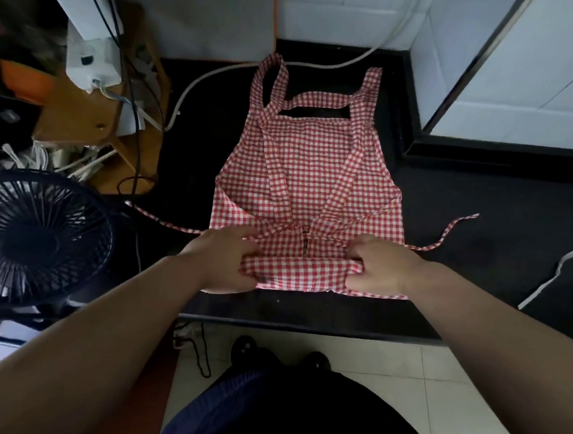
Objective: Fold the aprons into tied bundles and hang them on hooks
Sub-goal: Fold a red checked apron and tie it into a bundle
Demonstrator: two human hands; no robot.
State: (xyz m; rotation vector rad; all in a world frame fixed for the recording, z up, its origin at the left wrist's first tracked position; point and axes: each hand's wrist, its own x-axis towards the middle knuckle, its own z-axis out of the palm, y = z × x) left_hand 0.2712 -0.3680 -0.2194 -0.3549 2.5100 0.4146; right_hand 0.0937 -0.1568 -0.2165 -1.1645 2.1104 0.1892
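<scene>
On the dark surface (pixel 446 210), I am gripping the apron (pixel 311 171) at its rolled near edge, left hand (pixel 224 258) and right hand (pixel 381 268) each curling around one end.

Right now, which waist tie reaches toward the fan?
The left waist tie, trailing toward the black fan; the right waist tie curls away opposite.

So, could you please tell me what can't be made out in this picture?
Hooks: none show in the head view.
Ends of the rolled hem of the apron: head view, covered by the left hand and right hand.
Left tie, far end: head view, lost in shadow beside the fan.
Top-left clutter: head view, blurred.
</scene>
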